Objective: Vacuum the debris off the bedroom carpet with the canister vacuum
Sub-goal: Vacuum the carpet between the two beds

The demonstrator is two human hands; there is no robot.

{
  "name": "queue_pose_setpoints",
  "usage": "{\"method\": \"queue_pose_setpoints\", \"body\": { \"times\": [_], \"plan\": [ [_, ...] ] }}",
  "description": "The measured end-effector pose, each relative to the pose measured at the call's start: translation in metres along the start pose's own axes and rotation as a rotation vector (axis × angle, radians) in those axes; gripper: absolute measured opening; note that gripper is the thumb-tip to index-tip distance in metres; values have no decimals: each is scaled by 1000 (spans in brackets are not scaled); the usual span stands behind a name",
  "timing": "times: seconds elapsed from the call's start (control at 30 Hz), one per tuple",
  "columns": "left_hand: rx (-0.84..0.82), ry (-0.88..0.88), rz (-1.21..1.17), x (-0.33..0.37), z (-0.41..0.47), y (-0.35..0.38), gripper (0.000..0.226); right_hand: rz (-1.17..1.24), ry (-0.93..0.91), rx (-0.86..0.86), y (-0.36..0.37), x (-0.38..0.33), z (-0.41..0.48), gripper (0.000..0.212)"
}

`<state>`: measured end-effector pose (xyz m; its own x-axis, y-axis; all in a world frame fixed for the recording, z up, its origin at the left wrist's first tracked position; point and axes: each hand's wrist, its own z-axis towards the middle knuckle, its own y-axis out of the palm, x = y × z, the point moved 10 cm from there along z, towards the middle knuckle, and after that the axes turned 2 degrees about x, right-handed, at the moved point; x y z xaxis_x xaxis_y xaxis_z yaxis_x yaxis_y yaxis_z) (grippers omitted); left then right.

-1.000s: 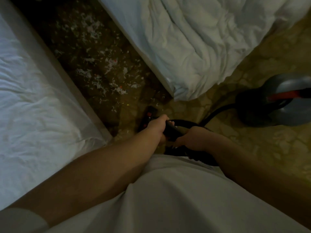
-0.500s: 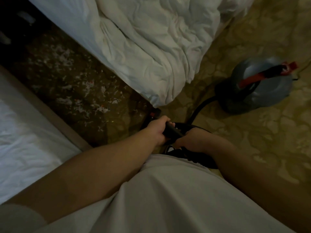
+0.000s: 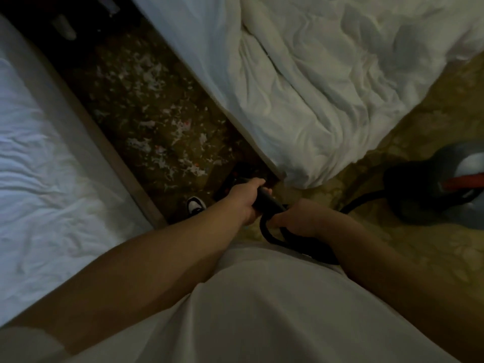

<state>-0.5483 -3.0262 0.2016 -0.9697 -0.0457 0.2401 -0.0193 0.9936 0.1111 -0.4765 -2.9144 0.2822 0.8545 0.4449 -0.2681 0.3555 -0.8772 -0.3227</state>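
Over the last second my view swings so that the aisle beside the left bed now runs up the upper left of the frame. The debris lies on the carpet as thick as before, so I judge nothing is picked up yet and the real pass is only about to begin. My shoe now shows near the centre, a step toward that strip. My left hand keeps its fingers curled round the wand, and my right hand stays wrapped round the hose just behind it. The wand's long axis runs from lower right to upper left, pointing into the aisle at the near edge of the debris. Its head is lost in the dark beyond my left hand. The canister vacuum has slid to the right edge, well apart from the debris.
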Motion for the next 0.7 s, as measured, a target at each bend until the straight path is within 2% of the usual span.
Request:
{"method": "queue_pose_setpoints", "body": {
  "times": [0.23,0.37,0.6,0.7],
  "plan": [
    [64,-31,47,140,36,-117,23,9,41,-79,50,-164,45,45],
    [146,-46,113,212,49,-181,24,0,13,-123,75,-254,67,36],
    [235,7,52,292,70,-266,20,-37,-64,-158,115,-365,95,37],
    [255,39,-6,315,79,-292,20,-61,-97,-196,127,-399,101,31]
  ]
}}
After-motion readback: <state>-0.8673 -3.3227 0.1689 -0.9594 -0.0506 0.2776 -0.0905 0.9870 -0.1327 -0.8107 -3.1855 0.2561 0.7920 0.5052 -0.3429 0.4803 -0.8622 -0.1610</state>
